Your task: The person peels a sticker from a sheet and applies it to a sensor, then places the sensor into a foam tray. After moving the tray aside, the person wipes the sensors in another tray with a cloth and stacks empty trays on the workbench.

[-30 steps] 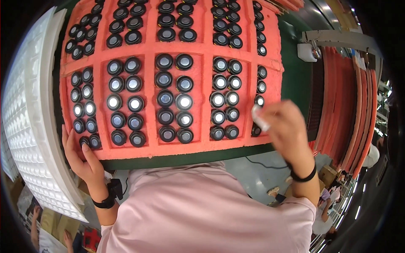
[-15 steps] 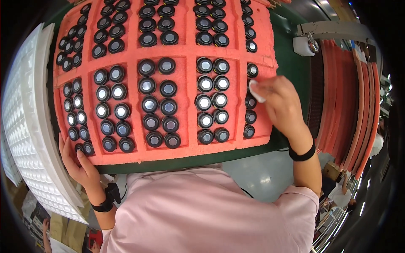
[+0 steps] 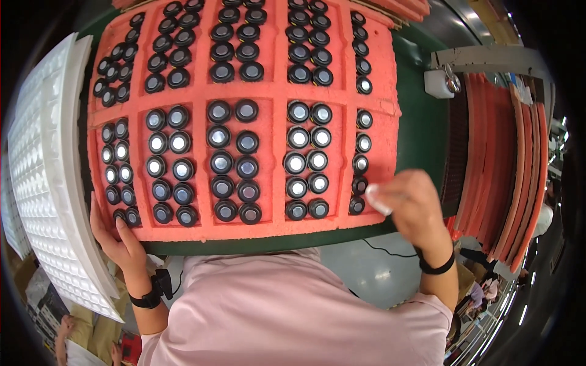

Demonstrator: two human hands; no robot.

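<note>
A pink foam tray [image 3: 278,160] lies before me. In its compartments stand rows of round black parts [image 3: 296,163] with shiny silver discs on top. At the tray's near left corner is my left hand [image 3: 119,241], its fingers along the outer side and its thumb over the rim, beside a black part [image 3: 132,215]. My right hand [image 3: 412,204] pinches a small white cloth [image 3: 379,200] by the tray's near right corner. The cloth is close to the lowest black parts [image 3: 357,205] of the rightmost column; whether it touches them I cannot tell.
White molded trays [image 3: 46,183] stand stacked on the left. More pink foam sheets [image 3: 494,171] are stacked upright at the right, near a white container [image 3: 439,83] on the green table [image 3: 421,134]. Another person's arm [image 3: 63,335] shows at the lower left.
My right hand with the cloth has moved toward me, down the rightmost column of black parts. My left hand stays at the corner. The tray appears slightly lower in the view.
</note>
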